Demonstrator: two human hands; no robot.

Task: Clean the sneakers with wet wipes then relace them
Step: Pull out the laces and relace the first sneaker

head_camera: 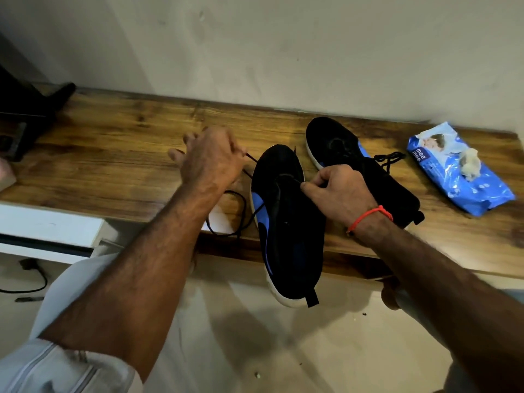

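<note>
Wooden shelf [122, 154], set against a pale wall [283, 46]. Items noted:

Near sneaker [286, 222], black with blue side panel and white sole; toe is laid on the shelf, heel overhangs the front edge. Black lace [235, 211] is trailed in a loop off its left side over the shelf.

Left hand [209, 160]: fingers are curled, one end of the lace is pinched and drawn up to the left.

Right hand [337, 191]: fingers are curled, the lace is pinched at the near sneaker's eyelets. Red thread [371, 215] is worn on the wrist.

Far sneaker [348, 157], black, laid flat behind the right hand, lace bunched beside it.

Wet wipes pack [456, 168], blue, laid at the right end of the shelf, a crumpled wipe [469, 164] set on top
</note>
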